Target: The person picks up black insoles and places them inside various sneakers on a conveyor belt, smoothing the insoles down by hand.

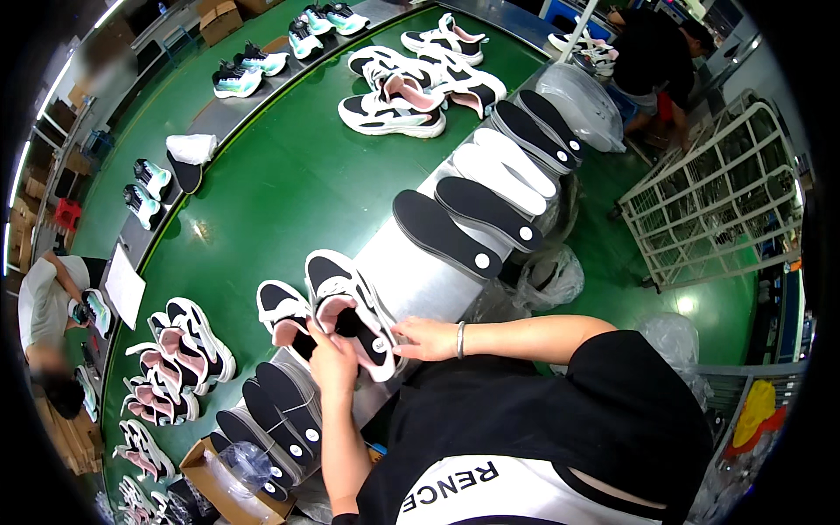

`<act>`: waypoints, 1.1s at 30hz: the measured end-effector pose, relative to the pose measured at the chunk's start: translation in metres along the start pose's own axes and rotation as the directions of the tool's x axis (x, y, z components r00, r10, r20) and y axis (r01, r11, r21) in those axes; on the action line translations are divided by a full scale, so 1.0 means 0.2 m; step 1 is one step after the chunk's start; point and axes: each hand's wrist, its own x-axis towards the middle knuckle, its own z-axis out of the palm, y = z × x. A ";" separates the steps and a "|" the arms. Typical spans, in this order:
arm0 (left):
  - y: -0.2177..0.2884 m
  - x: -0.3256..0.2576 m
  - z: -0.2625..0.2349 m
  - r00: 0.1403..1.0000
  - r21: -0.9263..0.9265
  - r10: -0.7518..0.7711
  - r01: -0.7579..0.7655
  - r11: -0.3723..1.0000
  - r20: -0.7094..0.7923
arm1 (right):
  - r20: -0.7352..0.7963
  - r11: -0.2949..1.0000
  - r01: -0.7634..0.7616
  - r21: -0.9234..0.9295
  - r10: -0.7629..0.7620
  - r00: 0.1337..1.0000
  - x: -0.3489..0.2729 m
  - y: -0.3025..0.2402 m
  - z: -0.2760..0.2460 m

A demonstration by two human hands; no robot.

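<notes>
I have both hands at one shoe, which sits at the near edge of the metal strip, toe pointing away and heel toward my body. My left hand is closed on the shoe's left side near the opening, with its fingers at the pink lining. My right hand is partly open, fingers loosely bent and touching the heel's right edge; I cannot tell whether they pinch it. A bracelet circles that wrist. Inside the shoe I see a black insole with a pale label at the heel.

A second shoe is just left of the first. Beyond my right hand, a black pair of insoles lies on the strip, then a white pair and another dark pair. Stacked insoles lie to my left, near an open box. More shoes stand in clusters on the green tabletop, at its far end and at left.
</notes>
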 end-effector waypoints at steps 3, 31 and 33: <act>-0.06 0.18 -0.12 0.987 0.010 0.098 -0.097 0.995 -0.130 | 0.019 0.993 0.119 0.015 -0.119 0.993 0.00 0.00 -0.20; -0.10 0.03 0.41 0.928 0.183 -0.146 0.086 0.979 0.343 | -0.550 0.941 0.042 -0.336 -0.233 0.802 1.08 0.63 -1.69; -0.11 0.03 0.40 0.922 0.187 -0.186 0.127 0.974 0.340 | -0.450 0.714 -0.034 -0.699 -0.403 0.796 1.16 0.70 -1.83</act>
